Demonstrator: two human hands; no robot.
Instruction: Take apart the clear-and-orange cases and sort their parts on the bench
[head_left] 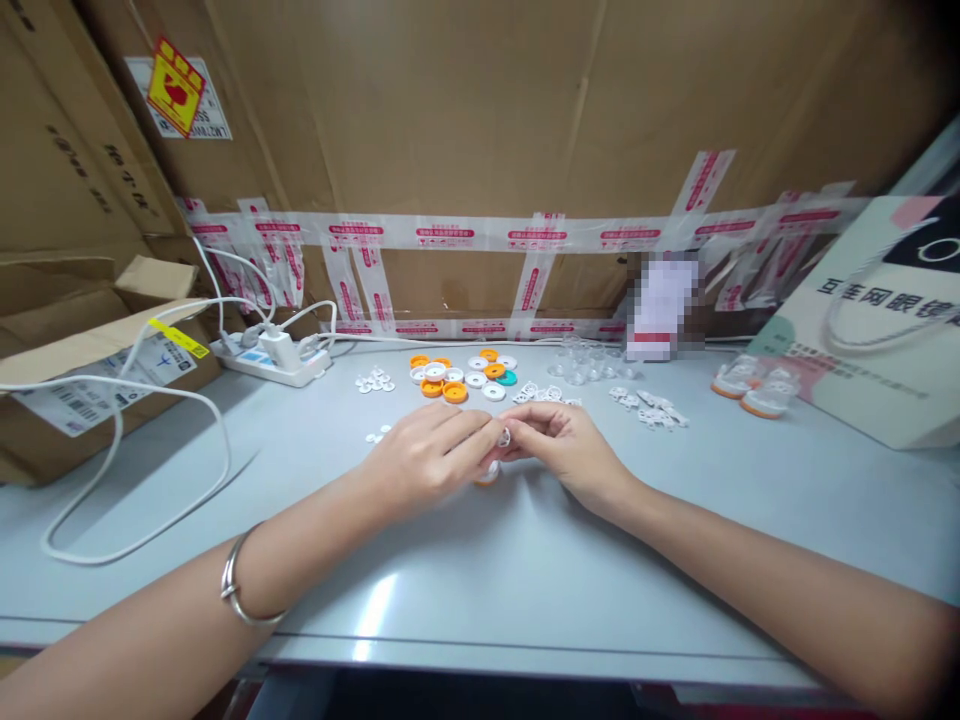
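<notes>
My left hand and my right hand meet at the middle of the grey table, fingers pinched together on a small white plastic piece. An orange and white round cap lies under my left fingers. Just beyond the hands sits a cluster of orange, white and teal round caps. Small white plastic pieces lie to the right of it, and more white pieces to its left.
A white power strip with plugs and a looping white cable is at the left, beside a cardboard box. Clear small cups stand at the back. Two capped parts and a printed paper bag are at the right. Taped cardboard forms the back wall.
</notes>
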